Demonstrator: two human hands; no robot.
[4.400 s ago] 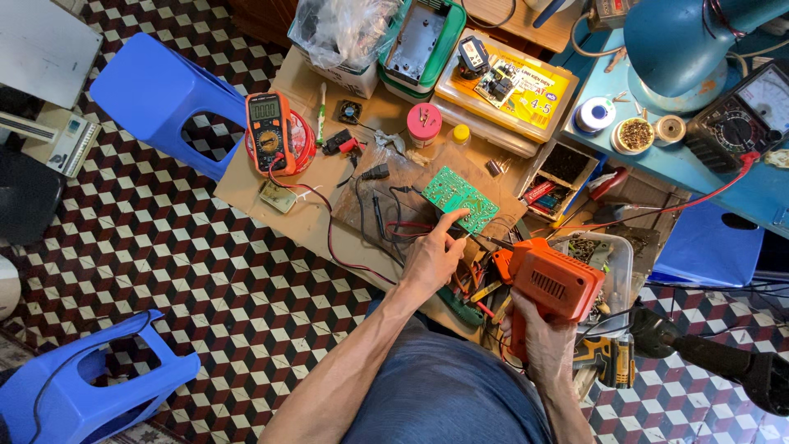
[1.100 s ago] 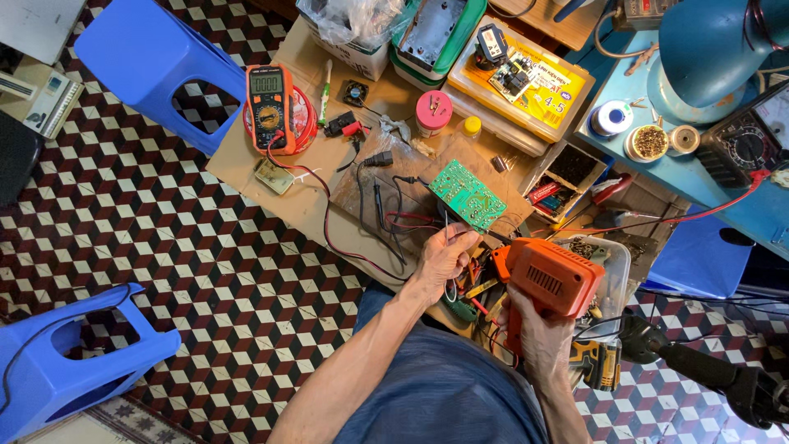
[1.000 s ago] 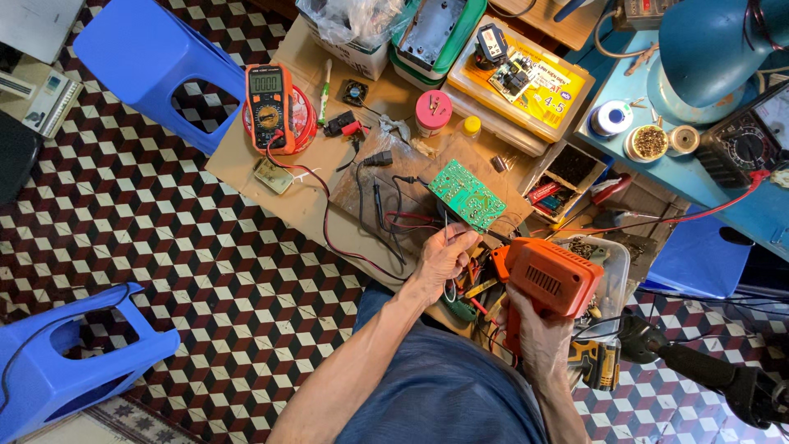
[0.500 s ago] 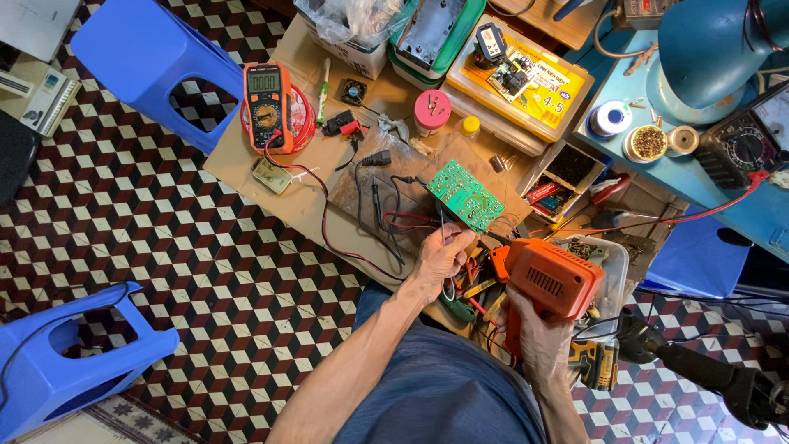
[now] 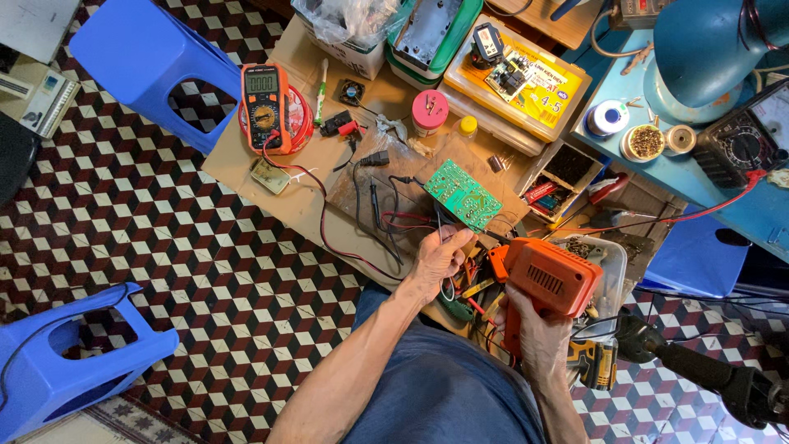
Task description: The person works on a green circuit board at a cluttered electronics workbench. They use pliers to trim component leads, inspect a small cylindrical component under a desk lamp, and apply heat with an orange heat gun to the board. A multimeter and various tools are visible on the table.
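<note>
A green circuit board (image 5: 463,195) lies on the brown cardboard work surface (image 5: 312,205), among black and red leads. My left hand (image 5: 438,260) is just below the board, its fingers curled around a thin wire that runs up toward it. My right hand (image 5: 538,335) grips the handle of an orange soldering gun (image 5: 549,275), held upright to the right of my left hand with its nose pointing toward the board. My lap in blue trousers fills the bottom centre.
An orange multimeter (image 5: 265,105) lies at the left, with a pink round tin (image 5: 429,110) and a yellow parts box (image 5: 519,76) behind the board. A blue lamp (image 5: 708,51), a solder spool (image 5: 608,117) and an analog meter (image 5: 744,148) are at the right. Blue stools (image 5: 152,62) (image 5: 74,362) stand on the chequered floor.
My left hand has drawn back from the board's edge toward me and its fingers have curled in. The soldering gun has stayed in my right hand, nearly still.
</note>
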